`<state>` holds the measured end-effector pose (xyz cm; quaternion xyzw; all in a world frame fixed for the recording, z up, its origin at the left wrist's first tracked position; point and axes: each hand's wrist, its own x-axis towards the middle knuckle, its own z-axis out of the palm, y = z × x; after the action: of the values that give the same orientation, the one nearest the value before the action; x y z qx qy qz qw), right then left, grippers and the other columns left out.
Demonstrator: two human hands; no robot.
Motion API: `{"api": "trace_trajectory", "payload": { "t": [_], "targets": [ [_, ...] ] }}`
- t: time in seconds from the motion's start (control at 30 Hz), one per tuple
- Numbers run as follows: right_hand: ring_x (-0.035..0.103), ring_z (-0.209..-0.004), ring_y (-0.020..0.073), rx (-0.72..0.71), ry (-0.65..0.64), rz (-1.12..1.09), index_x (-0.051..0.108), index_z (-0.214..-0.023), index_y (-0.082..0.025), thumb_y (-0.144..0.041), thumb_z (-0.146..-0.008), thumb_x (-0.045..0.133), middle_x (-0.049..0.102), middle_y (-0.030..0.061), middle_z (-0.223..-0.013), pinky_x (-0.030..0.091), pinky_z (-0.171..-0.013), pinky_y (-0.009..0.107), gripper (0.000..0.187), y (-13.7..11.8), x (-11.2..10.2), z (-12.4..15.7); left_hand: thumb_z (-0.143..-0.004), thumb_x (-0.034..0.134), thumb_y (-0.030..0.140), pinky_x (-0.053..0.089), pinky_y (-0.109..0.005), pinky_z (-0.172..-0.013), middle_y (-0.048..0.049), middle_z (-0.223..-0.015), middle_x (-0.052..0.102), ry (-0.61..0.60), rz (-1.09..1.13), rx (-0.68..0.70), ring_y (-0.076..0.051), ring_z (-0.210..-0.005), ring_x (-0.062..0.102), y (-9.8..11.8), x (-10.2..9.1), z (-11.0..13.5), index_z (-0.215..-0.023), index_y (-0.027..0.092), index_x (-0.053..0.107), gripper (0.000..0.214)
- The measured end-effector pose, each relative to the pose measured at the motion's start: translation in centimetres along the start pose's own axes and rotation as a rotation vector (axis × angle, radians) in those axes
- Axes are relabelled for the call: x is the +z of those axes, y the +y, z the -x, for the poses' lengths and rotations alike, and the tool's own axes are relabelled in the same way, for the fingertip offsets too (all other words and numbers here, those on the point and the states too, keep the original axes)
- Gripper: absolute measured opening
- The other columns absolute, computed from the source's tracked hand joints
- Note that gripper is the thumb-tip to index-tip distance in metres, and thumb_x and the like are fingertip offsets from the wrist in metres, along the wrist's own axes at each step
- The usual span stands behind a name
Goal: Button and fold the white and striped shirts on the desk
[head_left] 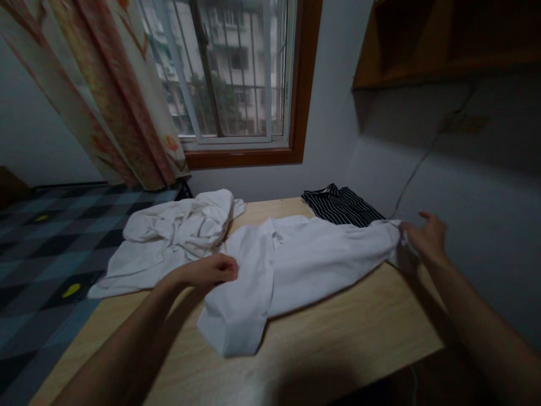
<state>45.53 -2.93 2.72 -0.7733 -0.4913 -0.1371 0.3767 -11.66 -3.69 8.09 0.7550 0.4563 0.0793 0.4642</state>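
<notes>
A white button-up shirt (321, 262) lies across the wooden table, its collar toward the window and one sleeve stretched out to the right. My left hand (217, 269) is closed on the shirt's left edge, fingers curled under so their tips are hidden. Over at the right end, my right hand (426, 239) grips the sleeve near its cuff, with one finger raised off the cloth. The cuff hangs slightly beyond the pinch and is partly in shadow. To the left of the shirt sits a crumpled white garment (181, 228), close to my left hand.
A folded black-and-white striped garment (340, 204) rests at the table's back right, by the wall. The light wooden table (338, 349) has a bed with a checked cover (38, 248) along its left. A window (232, 73), curtain (114, 96) and wall shelf (456, 42) stand behind and above.
</notes>
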Motion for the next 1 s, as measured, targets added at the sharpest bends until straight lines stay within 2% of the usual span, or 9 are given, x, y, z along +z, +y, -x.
{"api": "trace_trajectory", "payload": {
  "t": [0.07, 0.17, 0.27, 0.37, 0.43, 0.53, 0.63, 0.73, 1.0],
  "targets": [
    [0.051, -0.119, 0.035, -0.052, -0.091, -0.064, 0.056, -0.122, -0.009, -0.042, -0.078, 0.059, 0.057, 0.0227, -0.121, 0.041, -0.098, 0.048, 0.055, -2.0, 0.2, 1.1, -0.074, 0.059, 0.048, 0.036, -0.024, -0.054, -0.0001, -0.057, 0.055, -0.004, -0.149, 0.002, -0.014, -0.055, 0.048, 0.9, -0.2, -0.2, -0.065, 0.019, 0.062, 0.03],
    [0.054, -0.116, 0.0284, -0.223, -0.347, -0.194, 0.059, -0.12, -0.014, -0.042, -0.082, 0.056, 0.06, 0.0155, -0.123, 0.04, -0.102, 0.043, 0.047, -5.7, 1.6, 3.6, -0.082, 0.05, 0.048, 0.042, -0.027, -0.067, -0.0045, -0.079, 0.066, 0.351, -0.383, 0.037, -0.019, -0.071, 0.057, 1.4, 0.1, -2.8, -0.087, 0.019, 0.066, 0.033],
    [0.056, -0.114, 0.0268, -0.299, -0.502, -0.271, 0.057, -0.126, -0.013, -0.045, -0.084, 0.055, 0.059, 0.0161, -0.127, 0.042, -0.1, 0.04, 0.053, -8.8, 3.3, 6.0, -0.082, 0.052, 0.053, 0.044, -0.034, -0.085, -0.0128, -0.113, 0.064, 0.623, -0.586, -0.085, -0.026, -0.097, 0.059, 0.7, 0.6, -6.4, -0.116, 0.016, 0.058, 0.05],
    [0.06, -0.107, 0.0252, -0.301, -0.562, -0.312, 0.057, -0.127, -0.015, -0.046, -0.087, 0.051, 0.062, 0.0138, -0.125, 0.046, -0.094, 0.038, 0.051, -10.2, 4.3, 6.7, -0.079, 0.056, 0.06, 0.04, -0.044, -0.095, -0.0198, -0.128, 0.055, 0.734, -0.756, -0.266, -0.035, -0.117, 0.049, -0.5, 1.3, -9.0, -0.128, 0.013, 0.048, 0.068],
    [0.062, -0.103, 0.0252, -0.25, -0.511, -0.257, 0.063, -0.12, -0.016, -0.044, -0.091, 0.045, 0.066, 0.0131, -0.117, 0.047, -0.09, 0.037, 0.045, -10.2, 4.6, 5.7, -0.078, 0.057, 0.061, 0.04, -0.048, -0.094, -0.0214, -0.128, 0.053, 0.785, -0.826, -0.315, -0.038, -0.12, 0.046, -1.1, 1.5, -9.8, -0.128, 0.013, 0.046, 0.071],
    [0.061, -0.104, 0.028, -0.217, -0.426, -0.057, 0.066, -0.115, -0.01, -0.041, -0.091, 0.046, 0.067, 0.017, -0.112, 0.045, -0.091, 0.037, 0.044, -9.5, 5.0, 3.4, -0.078, 0.056, 0.062, 0.042, -0.047, -0.092, -0.0225, -0.127, 0.053, 0.782, -0.852, -0.33, -0.037, -0.119, 0.046, -1.7, 1.6, -10.2, -0.125, 0.011, 0.047, 0.07],
    [0.059, -0.108, 0.0302, -0.249, -0.503, 0.107, 0.061, -0.121, -0.007, -0.045, -0.085, 0.057, 0.064, 0.0203, -0.116, 0.043, -0.091, 0.038, 0.053, -9.1, 5.8, 2.2, -0.08, 0.054, 0.059, 0.043, -0.045, -0.09, -0.0235, -0.123, 0.056, 0.715, -0.831, -0.371, -0.038, -0.118, 0.048, -2.1, 1.5, -10.4, -0.119, 0.009, 0.051, 0.064],
    [0.061, -0.105, 0.0299, -0.223, -0.571, 0.198, 0.061, -0.121, -0.011, -0.049, -0.083, 0.059, 0.064, 0.0191, -0.116, 0.045, -0.085, 0.036, 0.053, -9.4, 6.6, 2.4, -0.082, 0.051, 0.057, 0.043, -0.046, -0.088, -0.0236, -0.118, 0.059, 0.691, -0.824, -0.392, -0.038, -0.114, 0.05, -2.5, 1.5, -10.8, -0.113, 0.008, 0.056, 0.058],
    [0.063, -0.091, 0.0221, -0.37, -0.745, 0.059, 0.067, -0.094, -0.016, -0.031, -0.088, 0.05, 0.071, 0.0122, -0.101, 0.04, -0.073, 0.026, 0.023, -10.9, 6.2, 3.5, -0.091, 0.045, 0.039, 0.042, -0.04, -0.088, -0.0187, -0.107, 0.062, 0.706, -0.93, -0.21, -0.032, -0.107, 0.056, -3.0, 2.1, -11.5, -0.098, 0.011, 0.063, 0.034]
  ]
}}
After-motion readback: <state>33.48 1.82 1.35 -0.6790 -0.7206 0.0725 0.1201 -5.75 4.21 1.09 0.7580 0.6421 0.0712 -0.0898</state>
